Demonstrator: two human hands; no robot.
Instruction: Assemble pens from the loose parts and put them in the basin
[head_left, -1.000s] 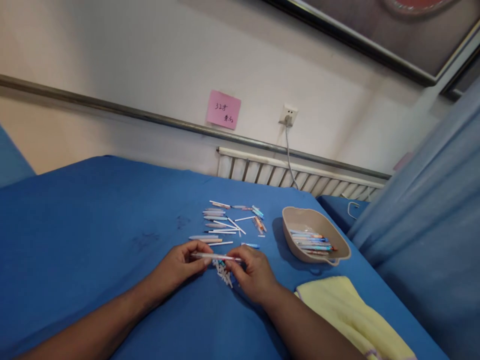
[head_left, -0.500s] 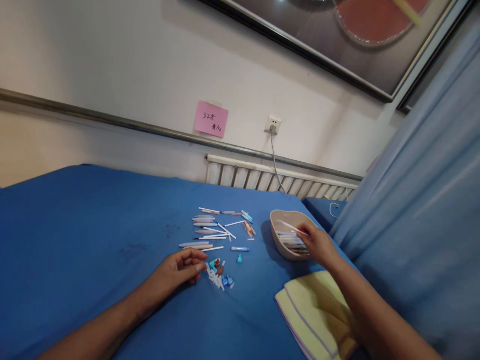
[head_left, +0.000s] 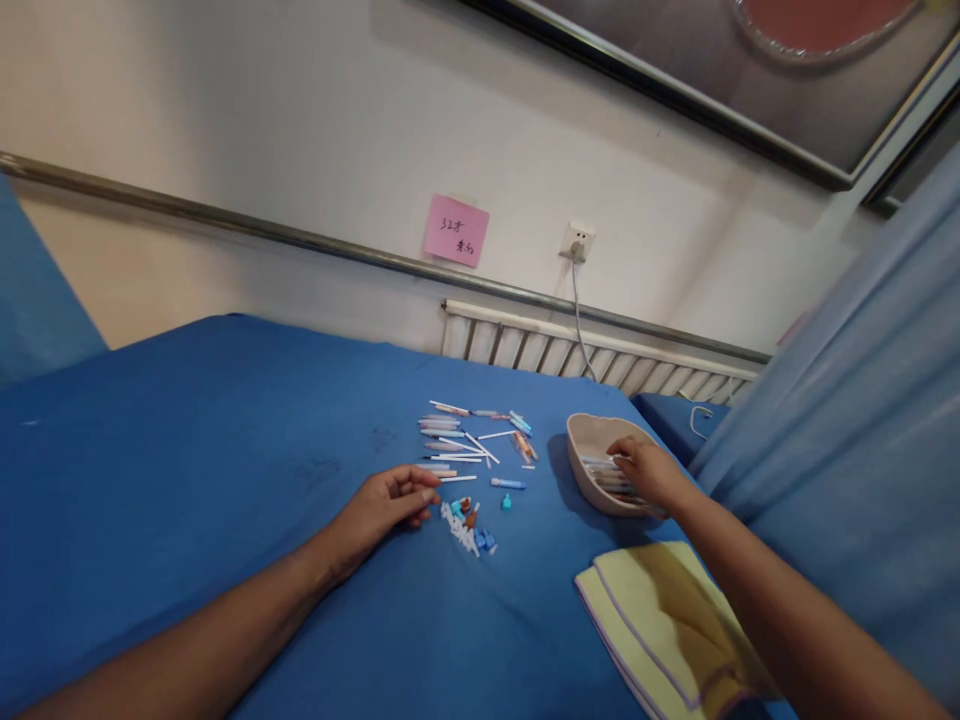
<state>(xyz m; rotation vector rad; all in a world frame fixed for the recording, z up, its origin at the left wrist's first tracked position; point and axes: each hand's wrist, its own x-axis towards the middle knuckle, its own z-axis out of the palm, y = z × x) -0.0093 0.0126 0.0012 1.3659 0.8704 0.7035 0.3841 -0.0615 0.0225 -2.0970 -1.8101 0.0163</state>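
Observation:
My left hand (head_left: 401, 500) rests on the blue cloth with loosely curled fingers, thumb and index slightly apart, and nothing visible between them. Beside its fingertips is a small pile of white tips and blue, teal and brown pen parts (head_left: 459, 530). My right hand (head_left: 651, 472) reaches into a beige basin (head_left: 581, 465), fingers bent and close together over the pens and sticks (head_left: 606, 478) lying inside. What those fingers grip, if anything, is too small to make out. Between the hands lie pen barrels (head_left: 442, 433), thin white sticks (head_left: 480, 447) and a blue pen piece (head_left: 508, 484).
A folded yellow towel (head_left: 652, 620) lies in front of the basin, under my right forearm. A blue curtain (head_left: 847, 400) hangs at the right. Behind the blue-covered surface (head_left: 225, 440) are a white radiator (head_left: 510, 345), a metal rail and a wall socket with a plugged-in cable.
My right hand has lowered into the basin; the thin white stick it held above it no longer shows in its fingers. My left hand stays by the pile. The view has shifted slightly.

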